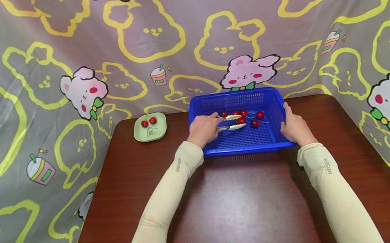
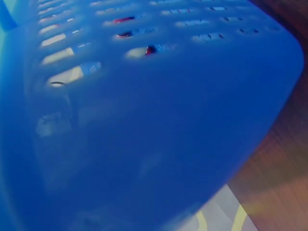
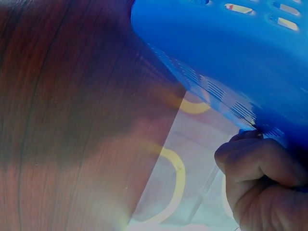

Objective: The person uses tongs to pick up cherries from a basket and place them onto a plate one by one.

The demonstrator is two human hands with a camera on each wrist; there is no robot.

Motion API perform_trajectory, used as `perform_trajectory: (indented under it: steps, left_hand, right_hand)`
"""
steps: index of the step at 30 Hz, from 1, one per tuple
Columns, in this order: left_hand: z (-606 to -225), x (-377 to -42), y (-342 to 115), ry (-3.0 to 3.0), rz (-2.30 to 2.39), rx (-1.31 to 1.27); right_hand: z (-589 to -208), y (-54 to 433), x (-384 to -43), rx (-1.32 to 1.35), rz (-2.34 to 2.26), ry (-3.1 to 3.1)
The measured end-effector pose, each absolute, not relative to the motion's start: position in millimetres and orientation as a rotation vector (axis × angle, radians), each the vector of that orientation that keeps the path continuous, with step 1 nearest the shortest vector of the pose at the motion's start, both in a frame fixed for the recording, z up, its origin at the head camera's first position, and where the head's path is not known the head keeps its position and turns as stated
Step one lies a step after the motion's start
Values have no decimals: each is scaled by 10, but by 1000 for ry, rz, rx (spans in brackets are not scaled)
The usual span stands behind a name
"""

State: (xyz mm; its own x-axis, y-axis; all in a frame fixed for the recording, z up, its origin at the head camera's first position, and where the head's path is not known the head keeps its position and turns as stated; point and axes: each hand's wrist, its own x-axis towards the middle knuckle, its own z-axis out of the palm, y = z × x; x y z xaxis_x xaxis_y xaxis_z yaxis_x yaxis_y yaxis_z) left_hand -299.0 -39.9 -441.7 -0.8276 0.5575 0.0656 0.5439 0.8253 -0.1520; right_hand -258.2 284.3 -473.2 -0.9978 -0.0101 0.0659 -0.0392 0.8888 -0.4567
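Note:
Inside the blue basket (image 1: 240,149), my left hand (image 1: 204,130) holds a pair of tongs (image 1: 233,127) with pale tips. The tips are parted around one red cherry (image 1: 241,120); whether they touch it I cannot tell. Several more cherries (image 1: 260,115), some with green stems, lie about it on the basket floor. My right hand (image 1: 296,127) grips the basket's right rim, its curled fingers (image 3: 262,161) showing under the edge in the right wrist view. The left wrist view is filled by the basket's wall (image 2: 154,110), and the left hand is hidden there.
A pale green plate (image 1: 140,136) with two cherries (image 1: 149,122) stands at the back left of the brown table (image 1: 232,208). A patterned curtain (image 1: 189,70) hangs right behind the table and along both sides.

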Motion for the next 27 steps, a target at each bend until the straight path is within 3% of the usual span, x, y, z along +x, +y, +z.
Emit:
perform_trajectory:
  steps: [27]
  left_hand:
    - [-4364, -2861, -452, -2823, 200, -849]
  right_hand:
    - [-4725, 2841, -2559, 41, 729, -2998]
